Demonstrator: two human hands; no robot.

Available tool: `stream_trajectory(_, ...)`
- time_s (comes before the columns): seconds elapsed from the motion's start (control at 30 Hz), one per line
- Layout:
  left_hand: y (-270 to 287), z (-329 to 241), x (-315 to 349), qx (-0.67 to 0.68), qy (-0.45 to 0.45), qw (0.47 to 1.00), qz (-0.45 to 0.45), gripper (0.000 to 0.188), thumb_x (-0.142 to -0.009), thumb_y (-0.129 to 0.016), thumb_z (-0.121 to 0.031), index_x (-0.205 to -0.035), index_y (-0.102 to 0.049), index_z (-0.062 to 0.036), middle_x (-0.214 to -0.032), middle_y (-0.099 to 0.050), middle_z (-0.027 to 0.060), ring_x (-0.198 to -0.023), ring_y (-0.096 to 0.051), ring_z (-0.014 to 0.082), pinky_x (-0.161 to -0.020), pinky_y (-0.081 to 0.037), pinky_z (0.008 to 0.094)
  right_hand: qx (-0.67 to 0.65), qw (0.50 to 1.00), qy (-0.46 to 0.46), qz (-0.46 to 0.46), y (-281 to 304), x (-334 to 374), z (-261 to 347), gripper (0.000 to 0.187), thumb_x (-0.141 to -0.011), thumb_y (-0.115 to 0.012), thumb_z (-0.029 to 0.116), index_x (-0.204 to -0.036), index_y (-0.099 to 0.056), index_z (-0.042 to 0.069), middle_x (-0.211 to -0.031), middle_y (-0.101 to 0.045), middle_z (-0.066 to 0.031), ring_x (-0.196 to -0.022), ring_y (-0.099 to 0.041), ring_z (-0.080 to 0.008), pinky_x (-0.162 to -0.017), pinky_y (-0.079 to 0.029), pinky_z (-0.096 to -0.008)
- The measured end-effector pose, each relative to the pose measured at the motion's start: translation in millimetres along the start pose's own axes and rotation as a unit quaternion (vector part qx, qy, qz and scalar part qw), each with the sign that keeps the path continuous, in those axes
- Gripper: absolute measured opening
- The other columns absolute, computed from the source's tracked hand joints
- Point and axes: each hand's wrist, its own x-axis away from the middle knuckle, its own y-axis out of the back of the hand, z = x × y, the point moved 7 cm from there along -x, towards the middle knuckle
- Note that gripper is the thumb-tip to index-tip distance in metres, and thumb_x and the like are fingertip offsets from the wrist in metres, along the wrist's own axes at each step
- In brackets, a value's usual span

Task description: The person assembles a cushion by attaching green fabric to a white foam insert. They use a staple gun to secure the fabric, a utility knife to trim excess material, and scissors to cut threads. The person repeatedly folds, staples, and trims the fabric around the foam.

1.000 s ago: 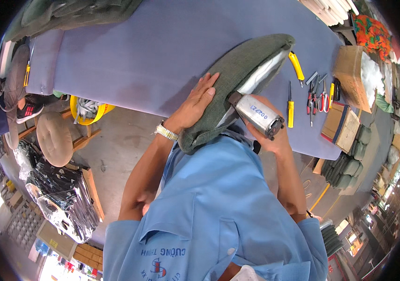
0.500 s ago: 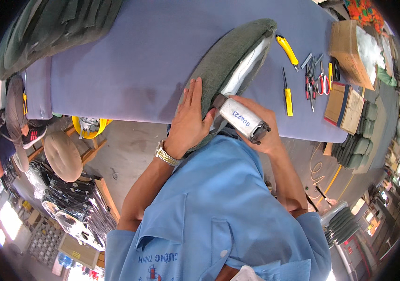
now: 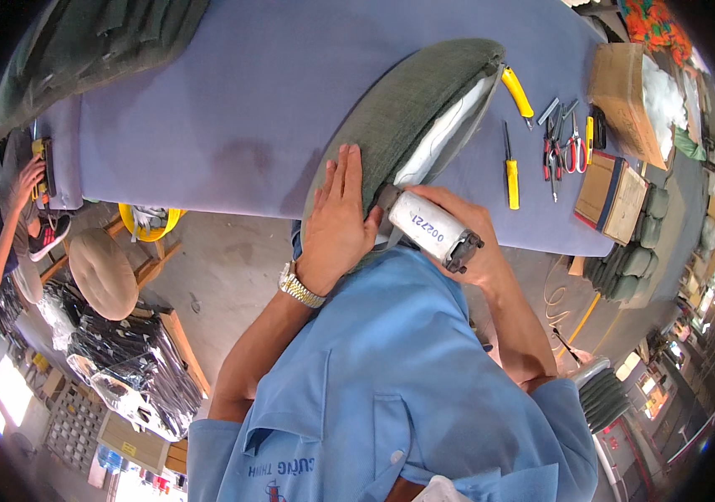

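A dark grey-green padded cushion (image 3: 403, 105) stands tilted at the table's near edge, its near end against my blue shirt. Along its right side the cover gapes over a white inner strip (image 3: 441, 134). My left hand (image 3: 334, 222) lies flat on the cushion's left face, fingers stretched out, a metal watch on the wrist. In my right hand (image 3: 468, 219) is a white staple gun (image 3: 431, 226), its nose pressed close to the cushion's open edge beside my left thumb. The grip and my right fingers are mostly hidden behind the tool's body.
Right of the cushion on the blue table (image 3: 198, 125) lie a yellow utility knife (image 3: 517, 92), a screwdriver (image 3: 513, 182), pliers (image 3: 549, 155) and scissors (image 3: 575, 152). Beyond them stands a cardboard box (image 3: 621, 105). Dark fabric (image 3: 98, 67) covers the far left; nearby, a co-worker's hand (image 3: 29, 180) holds a yellow-black tool.
The staple gun has shifted slightly nearer and turned a little; the cushion leans a bit further left. The co-worker's hand has come up to the table's left edge.
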Motion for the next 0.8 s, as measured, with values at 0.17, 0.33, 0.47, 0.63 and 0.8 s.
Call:
stream_trajectory(0.17, 1, 1, -3, 0.002, 0.028, 1.0, -0.001, 0.093, -0.089, -0.072, -0.013, -0.163, -0.018, -0.0017, -0.167, -0.028, 0.0249, -0.151, -0.033, 0.0473, -0.116, -0.04, 0.06, 0.007, 0.998, -0.05, -0.021, -7, 3, -2, 0.071, -0.07, -0.081, 0.009, -0.138, -0.063, 0.003, -0.129, -0.071, -0.0172, -0.115, -0.071, -0.0296, -0.099, -0.053, -0.0359)
stream_trajectory(0.33, 4, -1, -3, 0.005, 0.017, 1.0, -0.003, 0.093, -0.088, -0.072, -0.012, -0.163, -0.019, -0.0015, -0.167, -0.028, 0.0244, -0.151, -0.033, 0.0472, -0.116, -0.04, 0.0598, 0.025, 0.998, 0.052, -0.038, -4, 12, -1, 0.07, -0.07, -0.08, 0.009, -0.138, -0.064, 0.003, -0.128, -0.071, -0.0185, -0.117, -0.071, -0.0309, -0.1, -0.053, -0.0362)
stream_trajectory(0.47, 4, 0, -3, 0.012, 0.022, 1.0, 0.006, 0.094, -0.087, -0.072, -0.01, -0.164, -0.018, -0.0019, -0.168, -0.027, 0.024, -0.152, -0.031, 0.0467, -0.118, -0.038, 0.0588, 0.02, 0.998, 0.049, -0.028, -7, 17, -1, 0.07, -0.07, -0.08, 0.009, -0.138, -0.064, 0.003, -0.129, -0.071, -0.0193, -0.118, -0.07, -0.0319, -0.101, -0.053, -0.0365)
stream_trajectory(0.63, 2, -1, 0, 0.009, 0.027, 1.0, 0.003, 0.098, -0.084, -0.073, -0.006, -0.164, -0.017, -0.0033, -0.169, -0.025, 0.0229, -0.153, -0.029, 0.0451, -0.119, -0.036, 0.0615, 0.014, 1.0, -0.001, -0.011, -11, 14, 4, 0.07, -0.071, -0.08, 0.008, -0.139, -0.062, 0.004, -0.13, -0.07, -0.0171, -0.118, -0.07, -0.0299, -0.102, -0.052, -0.0354)
stream_trajectory(0.8, 1, 1, -4, 0.021, 0.036, 0.999, -0.003, 0.101, -0.08, -0.074, -0.002, -0.164, -0.018, -0.0035, -0.169, -0.025, 0.0222, -0.154, -0.028, 0.0435, -0.117, -0.036, 0.0655, 0.023, 0.999, -0.028, -0.032, -18, 10, 1, 0.059, -0.078, -0.077, 0.008, -0.136, -0.063, 0.004, -0.125, -0.072, -0.0147, -0.11, -0.073, -0.0276, -0.095, -0.055, -0.0334)
